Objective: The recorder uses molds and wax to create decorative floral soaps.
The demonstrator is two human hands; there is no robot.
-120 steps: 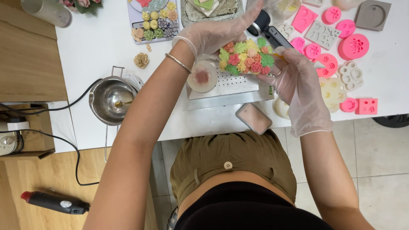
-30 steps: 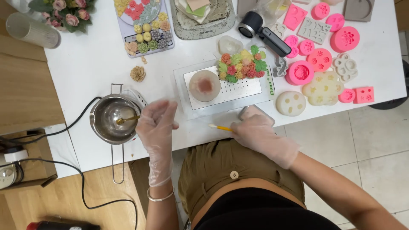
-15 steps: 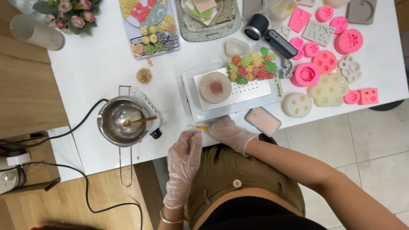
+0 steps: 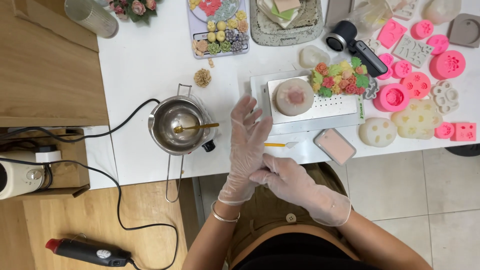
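Left hand (image 4: 248,145) fingers spread, right hand (image 4: 282,175) pinching its glove cuff, both just right of the melting pot (image 4: 176,125); a snapped tug could knock it over.

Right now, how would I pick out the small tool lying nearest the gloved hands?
Start at the white table and find its near edge beside the steel pot. The small tool lies there, flat: thin yellow handle, pale pointed tip, unlike the gold spoon in the pot.

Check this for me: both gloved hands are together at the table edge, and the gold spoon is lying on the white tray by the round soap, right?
Not quite. The head view shows the gold spoon resting in the small metal pot, not on the white tray. The left hand and right hand do meet at the table edge.
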